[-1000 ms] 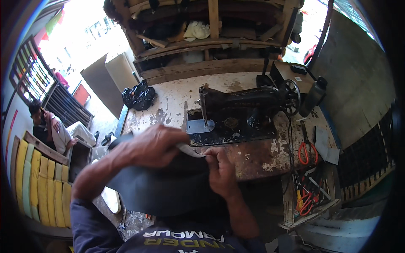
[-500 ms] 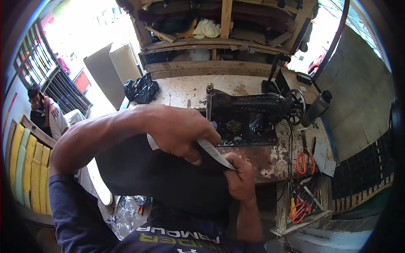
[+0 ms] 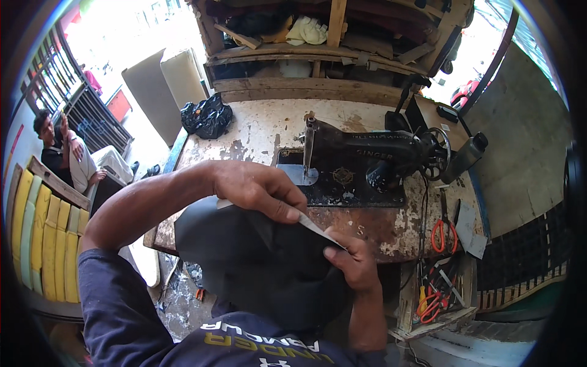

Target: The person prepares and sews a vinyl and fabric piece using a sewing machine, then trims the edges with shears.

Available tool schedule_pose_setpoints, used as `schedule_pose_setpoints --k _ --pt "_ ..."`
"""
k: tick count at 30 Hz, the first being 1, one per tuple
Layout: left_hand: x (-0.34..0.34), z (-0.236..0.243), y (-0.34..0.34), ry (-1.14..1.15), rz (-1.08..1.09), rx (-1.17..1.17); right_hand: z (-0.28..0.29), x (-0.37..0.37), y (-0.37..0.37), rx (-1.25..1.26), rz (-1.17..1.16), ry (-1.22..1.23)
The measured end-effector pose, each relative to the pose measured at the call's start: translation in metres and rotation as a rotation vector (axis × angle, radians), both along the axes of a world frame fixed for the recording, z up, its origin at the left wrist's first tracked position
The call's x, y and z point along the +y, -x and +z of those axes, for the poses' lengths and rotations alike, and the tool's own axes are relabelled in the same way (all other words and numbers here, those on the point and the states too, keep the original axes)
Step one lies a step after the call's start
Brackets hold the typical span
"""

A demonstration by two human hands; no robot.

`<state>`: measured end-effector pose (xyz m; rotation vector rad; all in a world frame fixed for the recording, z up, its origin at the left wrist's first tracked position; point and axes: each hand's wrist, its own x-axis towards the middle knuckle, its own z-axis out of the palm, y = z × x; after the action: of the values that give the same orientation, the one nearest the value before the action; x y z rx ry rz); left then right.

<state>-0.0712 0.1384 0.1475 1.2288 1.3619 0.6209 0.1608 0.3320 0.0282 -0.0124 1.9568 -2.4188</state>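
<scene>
Left-hand grip: closed in a pinch, thumb against the near side of a pale strip, other fingers curled and partly hidden. Right-hand grip: likewise closed, thumb and forefinger pinched on the lower right end of the same strip, near the left. Strip: slanting down to the right along the upper edge of a black sheet; separate piece or folded backing, cannot tell. Sheet: before the torso, creased and drooping, overlapping the near edge of the desk in view. On desk, beyond both hands: black sewing machine. Far left corner: crumpled black plastic bag. Right side: orange-handled scissors. Below these: open wooden drawer, yellow- and red-handled tools inside. Far left: seated person.
</scene>
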Motion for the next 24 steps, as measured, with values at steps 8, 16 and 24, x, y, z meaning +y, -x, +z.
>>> schedule_pose_setpoints --k 8,16,24 --pt "-0.013 -0.031 -0.013 -0.069 0.074 -0.315 -0.012 -0.01 0.001 0.017 0.083 0.285" --pt "-0.019 -0.019 0.0 0.002 -0.07 -0.141 0.002 -0.003 -0.009 -0.207 0.113 0.034" --pt "-0.003 -0.019 -0.008 0.116 -0.157 0.003 0.056 -0.001 0.021 0.068 0.129 -0.592"
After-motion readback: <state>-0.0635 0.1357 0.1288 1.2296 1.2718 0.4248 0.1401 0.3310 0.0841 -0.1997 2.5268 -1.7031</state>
